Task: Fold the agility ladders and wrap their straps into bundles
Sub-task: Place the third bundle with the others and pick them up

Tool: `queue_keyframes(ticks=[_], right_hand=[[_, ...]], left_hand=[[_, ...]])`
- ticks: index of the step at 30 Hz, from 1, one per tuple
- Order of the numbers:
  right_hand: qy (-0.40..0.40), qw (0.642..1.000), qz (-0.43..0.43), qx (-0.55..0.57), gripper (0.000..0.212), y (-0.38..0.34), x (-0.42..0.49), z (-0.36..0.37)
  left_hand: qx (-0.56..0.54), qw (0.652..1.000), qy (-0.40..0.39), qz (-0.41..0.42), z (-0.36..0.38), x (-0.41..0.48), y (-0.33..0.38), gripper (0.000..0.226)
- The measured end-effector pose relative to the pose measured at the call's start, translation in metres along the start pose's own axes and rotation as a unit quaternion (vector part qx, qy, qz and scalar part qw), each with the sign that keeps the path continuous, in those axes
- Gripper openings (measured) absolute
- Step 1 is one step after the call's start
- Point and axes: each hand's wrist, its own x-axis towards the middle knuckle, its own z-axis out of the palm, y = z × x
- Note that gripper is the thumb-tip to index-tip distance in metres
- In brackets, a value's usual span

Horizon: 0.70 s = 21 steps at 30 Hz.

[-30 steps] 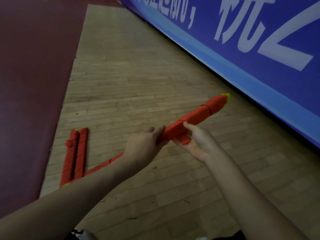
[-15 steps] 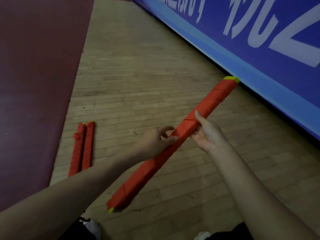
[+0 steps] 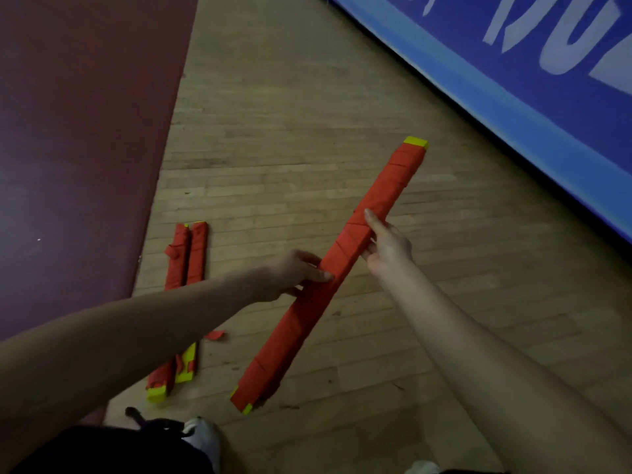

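Agility-ladder bundles (image 3: 188, 258), two already strap-wrapped, lie side by side on the wooden floor (image 3: 307, 131) at left. The left hand (image 3: 294, 273) grips the middle of a third bundle (image 3: 284, 340), held slantwise in the air and seemingly fully wrapped. The right hand (image 3: 386, 246) clasps it just beyond. Probably only setting it down remains.

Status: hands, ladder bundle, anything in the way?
Held: left hand grips wrapped ladder bundle mid-length, right hand holds it higher up. Bundle tilted, off the wooden floor. Two other bundles lie left, apart from it.
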Motion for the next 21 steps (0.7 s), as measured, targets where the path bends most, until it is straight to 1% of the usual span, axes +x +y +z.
queue_keyframes(ticks=[1,3,6,9,11,14,15,17,18,19,20,21], right_hand=[[0.007,1.0,0.01,-0.011,0.008,0.008,0.012,0.015],[0.004,0.998,0.041,-0.045,0.009,0.02,0.035,0.038],[-0.042,0.986,0.108,-0.122,0.007,0.058,0.078,0.075],[-0.079,0.976,0.125,-0.161,0.008,0.112,0.119,0.106],[-0.081,0.973,0.13,-0.174,0.005,0.152,0.144,0.126],[-0.078,0.963,0.161,-0.201,0.011,0.217,0.173,0.151],[-0.081,0.959,0.175,-0.208,0.012,0.239,0.18,0.157],[-0.091,0.95,0.2,-0.221,0.009,0.285,0.189,0.165],[-0.096,0.946,0.208,-0.231,0.005,0.308,0.191,0.168],[-0.101,0.942,0.212,-0.239,0.005,0.328,0.191,0.17],[-0.103,0.94,0.214,-0.244,0.01,0.346,0.189,0.171],[-0.104,0.94,0.212,-0.245,0.014,0.363,0.187,0.173]], left_hand=[[-0.009,1.0,0.016,-0.004,-0.011,0.009,-0.006,0.034],[-0.033,0.998,0.045,-0.01,-0.027,0.023,-0.017,0.034],[-0.073,0.993,0.092,-0.025,-0.061,0.048,-0.049,0.03],[-0.097,0.987,0.128,-0.021,-0.096,0.072,-0.088,0.026],[-0.117,0.982,0.147,-0.021,-0.121,0.086,-0.115,0.028],[-0.174,0.971,0.161,-0.037,-0.159,0.098,-0.165,0.022],[-0.18,0.964,0.191,-0.037,-0.171,0.101,-0.185,0.022],[-0.135,0.938,0.313,-0.058,-0.196,0.104,-0.228,0.025],[-0.109,0.918,0.371,-0.085,-0.208,0.103,-0.25,0.029],[-0.094,0.898,0.411,-0.124,-0.218,0.1,-0.269,0.034],[-0.084,0.883,0.43,-0.168,-0.226,0.095,-0.288,0.04],[-0.076,0.873,0.434,-0.21,-0.233,0.091,-0.304,0.045]])
